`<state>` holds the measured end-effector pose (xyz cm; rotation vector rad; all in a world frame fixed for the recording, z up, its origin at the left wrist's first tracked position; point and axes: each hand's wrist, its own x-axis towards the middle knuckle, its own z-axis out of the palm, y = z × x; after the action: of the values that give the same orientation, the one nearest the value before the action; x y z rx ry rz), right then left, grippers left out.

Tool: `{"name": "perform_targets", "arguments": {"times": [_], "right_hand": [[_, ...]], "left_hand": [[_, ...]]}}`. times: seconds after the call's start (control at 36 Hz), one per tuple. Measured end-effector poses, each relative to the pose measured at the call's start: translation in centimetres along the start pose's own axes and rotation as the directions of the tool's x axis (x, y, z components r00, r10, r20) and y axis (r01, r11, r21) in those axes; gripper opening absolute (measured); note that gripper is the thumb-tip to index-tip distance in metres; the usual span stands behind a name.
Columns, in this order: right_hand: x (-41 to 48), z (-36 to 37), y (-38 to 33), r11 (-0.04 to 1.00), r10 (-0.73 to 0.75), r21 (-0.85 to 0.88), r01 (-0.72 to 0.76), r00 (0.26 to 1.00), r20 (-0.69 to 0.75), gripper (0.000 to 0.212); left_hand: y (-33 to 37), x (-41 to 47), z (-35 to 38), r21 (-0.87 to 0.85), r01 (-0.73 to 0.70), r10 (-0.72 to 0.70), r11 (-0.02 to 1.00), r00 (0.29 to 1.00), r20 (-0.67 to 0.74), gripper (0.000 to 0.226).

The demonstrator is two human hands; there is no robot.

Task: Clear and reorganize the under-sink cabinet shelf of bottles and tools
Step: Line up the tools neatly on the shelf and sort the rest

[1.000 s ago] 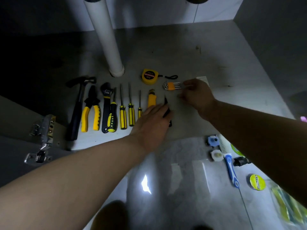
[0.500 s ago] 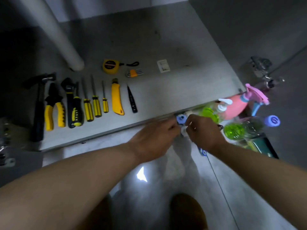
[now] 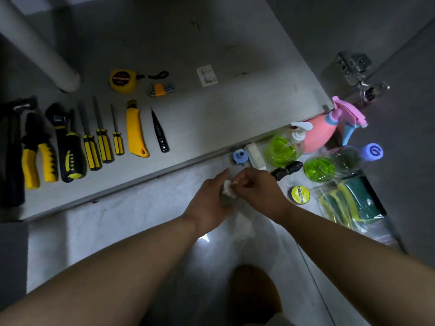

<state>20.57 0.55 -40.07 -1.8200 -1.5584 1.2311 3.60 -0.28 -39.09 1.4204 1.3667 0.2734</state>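
Tools lie in a row on the cabinet shelf (image 3: 235, 109): hammer (image 3: 14, 147), pliers (image 3: 37, 151), wrench (image 3: 61, 137), screwdrivers (image 3: 101, 142), a yellow utility knife (image 3: 135, 130), a black tester pen (image 3: 160, 132), a tape measure (image 3: 122, 80) and hex keys (image 3: 161, 89). On the floor in front of the shelf, my left hand (image 3: 209, 201) and my right hand (image 3: 256, 187) together hold a small white roll (image 3: 229, 188); the right pinches its top.
Bottles stand at the shelf's right corner: a pink spray bottle (image 3: 329, 128), two green-liquid bottles (image 3: 282, 149). A blue fitting (image 3: 239, 156), a brush (image 3: 255, 154), a yellow tape roll (image 3: 300, 195) and bagged sponges (image 3: 348, 203) lie nearby. A white pipe (image 3: 40, 45) rises at the back left.
Both hands left the shelf tools, came down to the floor items and picked up the small white roll. The view swung right and down.
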Motion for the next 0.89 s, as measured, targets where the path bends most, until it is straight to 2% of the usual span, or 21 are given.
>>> {"name": "perform_targets", "arguments": {"times": [0.06,0.11,0.17,0.22,0.25,0.31,0.36,0.42,0.53,0.61,0.69,0.75,0.83,0.89], "right_hand": [[-0.3,0.0,-0.5,0.966,0.012,0.254,-0.053,0.988,0.157,0.009],[0.0,-0.2,-0.7,0.941,0.012,0.33,-0.074,0.982,0.187,0.009],[0.9,-0.5,-0.7,0.979,0.002,0.206,-0.006,1.0,0.018,0.012],[2.0,-0.8,-0.5,0.995,-0.093,-0.058,0.083,0.975,-0.202,0.013],[2.6,-0.9,-0.4,0.978,-0.147,-0.179,0.105,0.959,-0.243,0.017],[3.8,-0.9,-0.3,0.939,-0.163,-0.331,0.096,0.97,-0.183,0.037],[4.5,-0.7,-0.5,0.896,-0.171,-0.426,0.123,0.982,-0.076,0.047],[4.9,-0.3,-0.9,0.846,-0.217,-0.502,0.182,0.976,-0.011,0.042],[5.1,0.3,-1.3,0.795,-0.24,-0.577,0.188,0.971,-0.015,0.032],[4.1,0.3,-1.5,0.794,-0.208,-0.581,0.178,0.978,0.016,0.017],[2.4,-0.3,-3.4,0.819,-0.254,-0.473,0.324,0.945,0.207,0.004],[1.5,-1.3,-5.8,0.84,-0.32,-0.347,0.416,0.898,0.303,0.007],[1.7,-3.1,-10.2,0.862,-0.404,-0.22,0.456,0.881,0.245,0.011],[3.3,-4.1,-12.7,0.857,-0.413,-0.268,0.439,0.898,0.151,0.013]], "left_hand": [[-0.1,-0.2,-0.4,-0.076,-0.045,0.042,0.996,0.998,-0.045,0.044],[-0.2,-0.4,-0.7,-0.106,-0.043,0.034,0.993,0.996,-0.082,0.022],[-0.3,-0.7,-1.0,-0.109,-0.005,-0.008,0.994,0.993,-0.121,0.014],[-0.2,-1.0,-1.5,-0.093,0.015,-0.028,0.996,0.991,-0.131,0.014],[0.0,-1.2,-1.8,-0.088,0.014,-0.025,0.996,0.992,-0.121,0.015],[0.3,-1.5,-2.7,-0.086,0.001,-0.009,0.996,0.995,-0.094,0.018],[0.8,-1.9,-3.7,-0.076,-0.021,0.015,0.997,0.997,-0.08,0.017],[1.5,-2.1,-4.7,-0.036,-0.046,0.043,0.998,0.995,-0.092,0.016],[2.7,-2.9,-7.6,0.029,-0.085,0.087,0.996,0.993,-0.081,0.018],[3.5,-3.6,-10.3,0.092,-0.096,0.1,0.991,0.994,-0.045,0.02],[4.1,-4.4,-13.0,0.065,-0.108,0.113,0.992,0.991,-0.07,0.026],[4.3,-4.6,-14.5,0.038,-0.109,0.113,0.993,0.986,-0.125,0.027],[4.2,-4.3,-16.1,-0.107,-0.103,0.074,0.989,0.966,-0.248,0.026],[4.0,-3.6,-16.6,-0.228,-0.103,0.017,0.968,0.936,-0.351,0.026]]}}
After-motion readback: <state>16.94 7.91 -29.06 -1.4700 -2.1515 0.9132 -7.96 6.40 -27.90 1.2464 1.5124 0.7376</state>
